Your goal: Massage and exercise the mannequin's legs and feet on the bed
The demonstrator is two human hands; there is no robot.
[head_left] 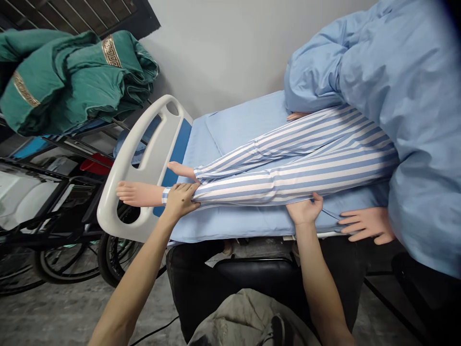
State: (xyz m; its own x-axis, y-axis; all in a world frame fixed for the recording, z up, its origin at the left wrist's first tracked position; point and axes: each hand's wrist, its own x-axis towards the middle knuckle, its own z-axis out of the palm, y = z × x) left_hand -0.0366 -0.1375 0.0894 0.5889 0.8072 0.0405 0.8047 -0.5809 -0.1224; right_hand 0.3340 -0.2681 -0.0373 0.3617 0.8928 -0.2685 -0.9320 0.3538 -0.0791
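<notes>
A life-size manikin lies on the bed in blue-and-white striped trousers [273, 178], its bare foot [140, 193] pointing left. My left hand [180, 199] is closed over the nearer lower leg, just above the ankle, with the trouser cuff beneath it. Palm up, my right hand [306, 210] reaches under the same leg around the knee; its thumb shows, while its fingers are hidden beneath the striped cloth. The farther foot [182, 170] rests just beyond my left hand.
A blue sheet [205, 226] covers the bed, with a white footboard [108, 211] at left. Loose blue clothing [414, 96] fills the right, with a manikin-like hand [370, 225] at its sleeve. Folded green cloth [90, 81] lies on a rack; wheelchair wheels [72, 259] stand below.
</notes>
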